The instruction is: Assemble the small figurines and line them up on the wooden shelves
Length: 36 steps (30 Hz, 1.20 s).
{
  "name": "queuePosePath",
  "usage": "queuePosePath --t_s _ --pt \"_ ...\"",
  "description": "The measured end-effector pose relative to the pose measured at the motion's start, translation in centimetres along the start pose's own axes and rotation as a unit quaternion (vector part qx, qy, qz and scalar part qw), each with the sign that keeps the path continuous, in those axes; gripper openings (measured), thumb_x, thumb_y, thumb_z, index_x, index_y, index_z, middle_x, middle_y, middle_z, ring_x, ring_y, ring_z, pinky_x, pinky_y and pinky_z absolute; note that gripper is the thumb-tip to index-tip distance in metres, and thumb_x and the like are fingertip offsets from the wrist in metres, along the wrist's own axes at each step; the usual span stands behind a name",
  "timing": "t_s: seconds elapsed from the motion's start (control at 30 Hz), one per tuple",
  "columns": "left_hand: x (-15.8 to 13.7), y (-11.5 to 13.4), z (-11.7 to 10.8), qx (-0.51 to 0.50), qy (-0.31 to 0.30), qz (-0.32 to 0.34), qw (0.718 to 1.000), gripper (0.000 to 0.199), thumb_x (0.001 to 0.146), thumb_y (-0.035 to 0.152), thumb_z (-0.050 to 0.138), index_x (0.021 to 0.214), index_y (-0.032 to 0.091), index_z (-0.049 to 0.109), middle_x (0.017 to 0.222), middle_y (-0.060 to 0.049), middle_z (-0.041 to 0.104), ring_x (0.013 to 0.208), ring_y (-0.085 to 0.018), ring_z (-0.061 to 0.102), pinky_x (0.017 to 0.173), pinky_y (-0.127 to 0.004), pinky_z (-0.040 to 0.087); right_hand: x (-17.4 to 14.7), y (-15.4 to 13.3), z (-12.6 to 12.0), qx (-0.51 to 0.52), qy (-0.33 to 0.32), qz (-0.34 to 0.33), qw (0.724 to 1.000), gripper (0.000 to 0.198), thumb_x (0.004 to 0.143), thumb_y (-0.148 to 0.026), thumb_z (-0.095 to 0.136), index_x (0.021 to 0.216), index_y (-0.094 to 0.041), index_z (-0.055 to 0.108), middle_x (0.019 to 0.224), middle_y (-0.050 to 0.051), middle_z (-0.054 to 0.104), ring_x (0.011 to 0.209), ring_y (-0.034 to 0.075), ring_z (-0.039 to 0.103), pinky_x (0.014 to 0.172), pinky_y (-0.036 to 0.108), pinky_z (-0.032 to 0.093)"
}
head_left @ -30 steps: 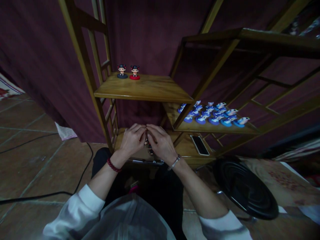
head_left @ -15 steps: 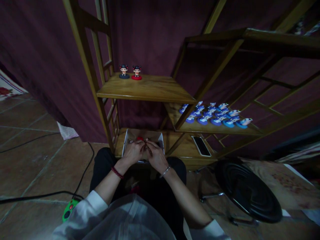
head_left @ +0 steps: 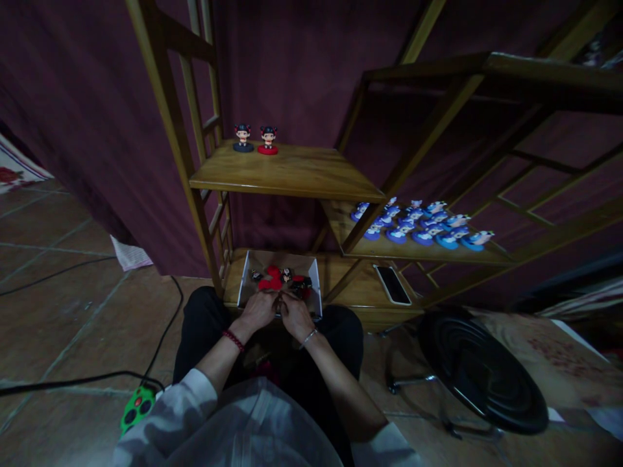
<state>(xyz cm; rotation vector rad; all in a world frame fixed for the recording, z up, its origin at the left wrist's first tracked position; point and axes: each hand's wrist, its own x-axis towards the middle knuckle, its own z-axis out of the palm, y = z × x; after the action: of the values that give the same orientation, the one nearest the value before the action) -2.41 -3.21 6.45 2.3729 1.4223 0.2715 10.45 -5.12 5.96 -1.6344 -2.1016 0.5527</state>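
My left hand [head_left: 260, 309] and my right hand [head_left: 295, 312] meet at the near edge of a white box [head_left: 315, 275] on the bottom shelf. Both have their fingers curled together, fingertip to fingertip. Whatever lies between them is covered by the fingers and too small to name. In the box, just beyond my hands, are red discs [head_left: 273, 279] and small doll parts with black hair, among them a doll head [head_left: 286, 275]. Another small piece [head_left: 256, 275] lies at the box's left side.
Two doll figurines on round bases, one dark [head_left: 243, 138] and one red [head_left: 268, 140], stand on the upper shelf [head_left: 287, 170]. Several blue figurines [head_left: 428, 227] fill the right shelf. A phone [head_left: 392, 285] lies right of the box. A black stool [head_left: 481, 370] stands at right.
Both hands have drawn back toward me, from over the box's middle to its near edge. More red discs and doll parts now show. The figurines on the shelves have stayed put.
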Motion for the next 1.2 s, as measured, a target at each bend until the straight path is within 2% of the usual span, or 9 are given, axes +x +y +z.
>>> queuePosePath --t_s 0.2,0.3,0.4,0.67,0.8,0.93,1.03,1.2 --pt "-0.1 -0.4 1.1 0.004 -0.055 0.004 0.998 0.032 0.075 0.007 0.041 0.103 0.016 0.053 0.111 -0.009 0.058 0.1 -0.018 0.056 0.085 -0.026 0.044 0.2 1.4 1.6 -0.028 -0.034 0.013 0.999 0.04 0.074 -0.003 0.04 0.11 -0.012 0.056 0.111 0.011 0.061 0.106 0.017 0.055 0.092 0.025 0.04" --pt "0.0 -0.7 1.6 -0.004 -0.06 0.014 0.998 0.037 0.072 0.006 0.042 0.107 0.013 0.052 0.116 -0.011 0.056 0.107 -0.018 0.052 0.091 -0.026 0.04 0.5 2.1 2.4 -0.032 -0.035 0.009 0.999 0.045 0.074 -0.002 0.039 0.116 -0.011 0.054 0.117 0.012 0.059 0.109 0.017 0.053 0.095 0.026 0.039" --pt "0.2 -1.0 2.1 -0.013 -0.062 -0.003 0.998 0.036 0.075 0.007 0.039 0.109 0.013 0.051 0.118 -0.011 0.055 0.108 -0.017 0.052 0.093 -0.026 0.039 0.8 2.7 3.3 -0.026 -0.031 0.005 0.999 0.049 0.073 0.0 0.038 0.118 -0.012 0.052 0.12 0.01 0.057 0.112 0.016 0.051 0.097 0.025 0.038" --pt "0.9 -1.9 3.1 -0.002 -0.101 -0.053 0.993 0.043 0.076 0.007 0.04 0.117 0.015 0.046 0.122 -0.012 0.052 0.109 -0.018 0.052 0.094 -0.028 0.039 1.9 3.2 4.4 -0.031 -0.012 -0.006 0.999 0.049 0.07 0.002 0.039 0.112 -0.016 0.057 0.117 0.007 0.06 0.11 0.015 0.053 0.098 0.024 0.038" --pt "1.2 -2.4 3.7 0.002 -0.097 -0.049 0.994 0.045 0.075 0.007 0.038 0.119 0.015 0.045 0.126 -0.011 0.049 0.114 -0.018 0.049 0.097 -0.03 0.037 2.2 3.4 4.4 -0.057 -0.029 0.005 0.998 0.043 0.071 0.0 0.042 0.106 -0.014 0.061 0.118 0.009 0.059 0.112 0.016 0.051 0.098 0.025 0.036" --pt "1.4 -2.8 4.3 0.011 -0.082 -0.053 0.995 0.042 0.078 0.013 0.037 0.118 0.014 0.048 0.132 -0.012 0.044 0.125 -0.02 0.035 0.102 -0.034 0.031 2.1 3.5 4.2 -0.108 -0.04 0.048 0.992 0.034 0.074 -0.009 0.047 0.104 -0.009 0.063 0.121 0.016 0.055 0.118 0.02 0.045 0.102 0.03 0.029" --pt "1.6 -2.8 4.5 0.012 -0.095 -0.066 0.993 0.044 0.078 0.013 0.037 0.12 0.013 0.048 0.134 -0.012 0.041 0.129 -0.02 0.027 0.105 -0.038 0.027 2.2 3.4 3.9 -0.134 -0.048 0.062 0.988 0.033 0.075 -0.014 0.048 0.105 -0.01 0.062 0.123 0.016 0.054 0.123 0.021 0.04 0.105 0.034 0.023" --pt "1.8 -2.7 4.5 0.018 -0.107 -0.071 0.992 0.048 0.074 0.012 0.041 0.121 0.015 0.048 0.133 -0.011 0.042 0.13 -0.021 0.026 0.106 -0.039 0.023 2.5 3.4 3.6 -0.149 -0.07 0.076 0.983 0.031 0.077 -0.018 0.047 0.102 -0.012 0.063 0.119 0.016 0.057 0.123 0.02 0.039 0.106 0.036 0.016"
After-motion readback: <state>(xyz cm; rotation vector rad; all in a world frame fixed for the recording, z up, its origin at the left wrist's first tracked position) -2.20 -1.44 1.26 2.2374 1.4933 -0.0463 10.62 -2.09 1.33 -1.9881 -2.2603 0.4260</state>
